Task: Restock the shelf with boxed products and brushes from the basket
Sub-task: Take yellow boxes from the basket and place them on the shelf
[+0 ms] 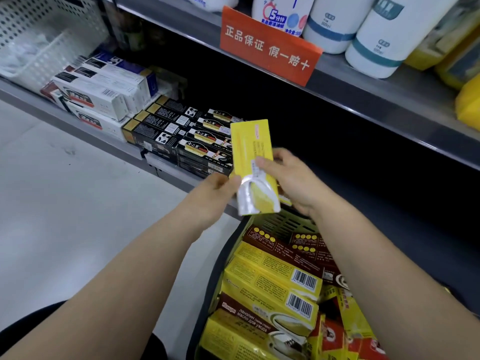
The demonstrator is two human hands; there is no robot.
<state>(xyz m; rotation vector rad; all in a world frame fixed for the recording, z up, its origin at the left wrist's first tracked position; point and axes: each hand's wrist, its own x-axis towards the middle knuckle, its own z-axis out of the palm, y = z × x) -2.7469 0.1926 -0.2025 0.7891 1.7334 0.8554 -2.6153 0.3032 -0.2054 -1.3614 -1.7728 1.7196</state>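
A long yellow box [253, 149] is held upright between both hands above the basket. My left hand [217, 187] pinches its lower left edge, and my right hand [288, 178] grips its right side with the thumb on the front. Below, the dark basket [283, 223] holds several yellow and brown boxes [272, 281] lying on their sides. On the lower shelf [78, 126], behind the held box, are stacked black boxes [181, 136]. White boxes [104, 92] are stacked to their left.
The shelf space to the right of the black boxes is dark. The upper shelf carries white bottles [335, 24], an orange sign [267, 48] and yellow packs [465, 74]. A white perforated bin [39, 35] stands at the far left. Grey floor lies on the left.
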